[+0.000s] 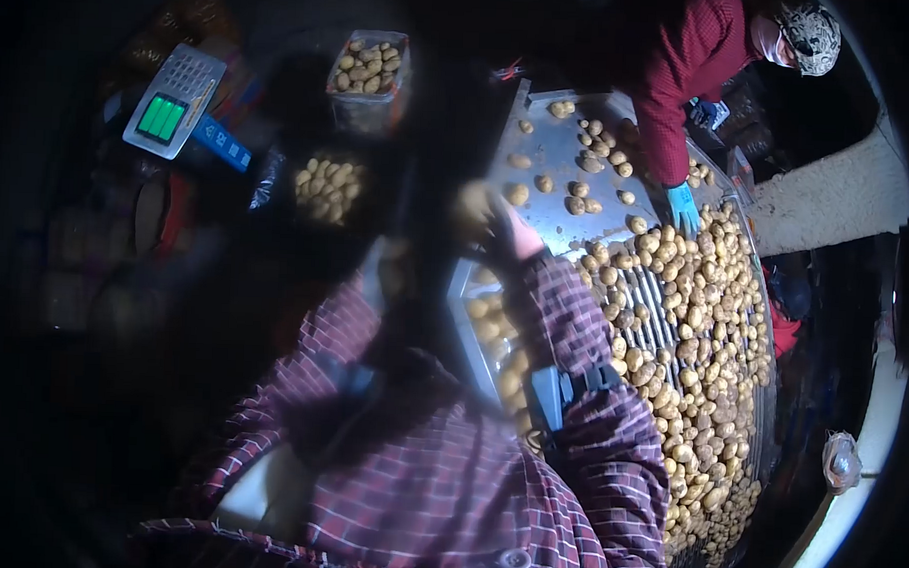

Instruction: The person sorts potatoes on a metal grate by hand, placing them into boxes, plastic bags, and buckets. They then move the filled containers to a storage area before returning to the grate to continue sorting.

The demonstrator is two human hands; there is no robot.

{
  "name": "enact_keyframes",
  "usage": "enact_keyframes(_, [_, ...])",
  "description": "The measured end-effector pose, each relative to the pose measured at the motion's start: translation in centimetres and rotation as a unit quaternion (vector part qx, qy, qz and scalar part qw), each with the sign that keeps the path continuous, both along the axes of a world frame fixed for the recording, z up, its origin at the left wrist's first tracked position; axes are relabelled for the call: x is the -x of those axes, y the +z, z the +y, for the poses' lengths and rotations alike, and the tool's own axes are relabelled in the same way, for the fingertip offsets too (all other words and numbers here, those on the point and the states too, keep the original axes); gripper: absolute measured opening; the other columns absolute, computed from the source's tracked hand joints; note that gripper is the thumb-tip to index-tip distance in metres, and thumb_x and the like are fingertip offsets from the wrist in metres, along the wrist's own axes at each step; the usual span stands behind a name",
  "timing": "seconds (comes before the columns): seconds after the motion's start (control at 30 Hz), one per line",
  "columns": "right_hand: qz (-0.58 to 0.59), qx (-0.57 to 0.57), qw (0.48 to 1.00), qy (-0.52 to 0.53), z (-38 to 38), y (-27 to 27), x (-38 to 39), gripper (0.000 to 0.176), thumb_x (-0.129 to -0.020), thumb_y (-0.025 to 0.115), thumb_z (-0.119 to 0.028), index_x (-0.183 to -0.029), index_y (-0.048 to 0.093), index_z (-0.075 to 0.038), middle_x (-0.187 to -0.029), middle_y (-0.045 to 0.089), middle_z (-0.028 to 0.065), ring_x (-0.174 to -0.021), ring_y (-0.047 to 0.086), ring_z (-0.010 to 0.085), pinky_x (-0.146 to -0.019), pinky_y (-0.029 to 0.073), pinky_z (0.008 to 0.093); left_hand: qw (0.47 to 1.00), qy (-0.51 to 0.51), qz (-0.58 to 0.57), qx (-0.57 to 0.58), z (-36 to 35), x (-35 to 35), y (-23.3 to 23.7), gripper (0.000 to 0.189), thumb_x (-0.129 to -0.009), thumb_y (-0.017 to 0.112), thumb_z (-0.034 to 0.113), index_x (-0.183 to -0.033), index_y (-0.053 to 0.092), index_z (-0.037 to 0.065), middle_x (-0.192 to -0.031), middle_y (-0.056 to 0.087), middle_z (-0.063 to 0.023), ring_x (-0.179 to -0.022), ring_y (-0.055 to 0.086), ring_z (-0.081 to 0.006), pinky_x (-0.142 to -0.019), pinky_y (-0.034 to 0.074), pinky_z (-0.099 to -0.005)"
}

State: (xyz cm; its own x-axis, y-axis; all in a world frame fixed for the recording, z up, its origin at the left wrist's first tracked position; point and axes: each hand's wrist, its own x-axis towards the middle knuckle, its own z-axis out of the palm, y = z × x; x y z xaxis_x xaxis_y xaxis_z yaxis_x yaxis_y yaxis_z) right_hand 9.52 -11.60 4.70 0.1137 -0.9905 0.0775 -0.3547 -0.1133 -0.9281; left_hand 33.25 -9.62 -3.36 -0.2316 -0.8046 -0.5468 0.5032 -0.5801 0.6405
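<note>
My right hand (pixel 496 226), blurred by motion, reaches past the left edge of the metal sorting table (pixel 542 219). At its fingertips is a pale tan potato (pixel 474 198), seemingly gripped, though the outline is smeared. My left hand (pixel 393 267) is lower and to the left, in deep shadow; its fingers cannot be made out. Beside my right forearm, potatoes (pixel 488 323) lie in a metal-edged trough (pixel 461 302). Loose potatoes (pixel 577 204) are scattered on the table's flat top, and a dense mass of potatoes (pixel 713 323) covers the slatted section (pixel 646 303).
Across the table a person leans in, a blue-gloved hand (pixel 683 210) at the potatoes. A scale display (pixel 165 119) glows green at upper left. A filled crate (pixel 368 109) and a pile of potatoes (pixel 328 189) stand left of the table. A pale beam (pixel 828 197) is at right.
</note>
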Motion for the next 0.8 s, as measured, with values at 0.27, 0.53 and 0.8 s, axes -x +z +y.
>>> enact_keyframes(0.27, [-0.375, -0.381, 0.841, -0.085, 3.2, -2.4, 2.1, 0.041, -0.101, 0.042, -0.035, -0.129, 0.048, -0.004, -0.12, 0.058, 0.0152, -0.101, 0.061, 0.0311, -0.087, 0.051, 0.0475, 0.995, 0.063, 0.039, -0.064, -3.8, -4.6, 2.1, 0.035, -0.085, 0.064, 0.046, -0.108, 0.062, 0.02, -0.079, 0.061, 0.0012, -0.068, 0.058, -0.0169, -0.06, 0.051, -0.0313])
enact_keyframes(0.53, [0.177, -0.114, 0.977, -0.032, 16.1, -5.2, 9.2, 0.019, -0.094, 0.049, -0.021, -0.106, 0.053, -0.006, -0.098, 0.059, 0.0062, -0.09, 0.056, 0.0205, -0.078, 0.048, 0.0344, 0.99, 0.131, 0.039, -0.036, -9.4, -5.9, -1.9, 0.045, -0.087, 0.061, 0.048, -0.115, 0.055, 0.014, -0.1, 0.057, -0.0074, -0.091, 0.056, -0.0255, -0.077, 0.049, -0.039])
enact_keyframes(0.8, [-0.182, -0.184, 0.931, -0.257, 30.9, -15.7, 11.6, 0.026, -0.098, 0.042, -0.028, -0.109, 0.056, -0.009, -0.099, 0.059, 0.0071, -0.092, 0.053, 0.021, -0.08, 0.045, 0.0359, 0.955, 0.046, -0.058, 0.289, -27.6, -3.4, 5.0, 0.056, -0.091, 0.055, 0.047, -0.13, 0.046, 0.008, -0.128, 0.051, -0.0172, -0.117, 0.05, -0.0339, -0.096, 0.047, -0.0484])
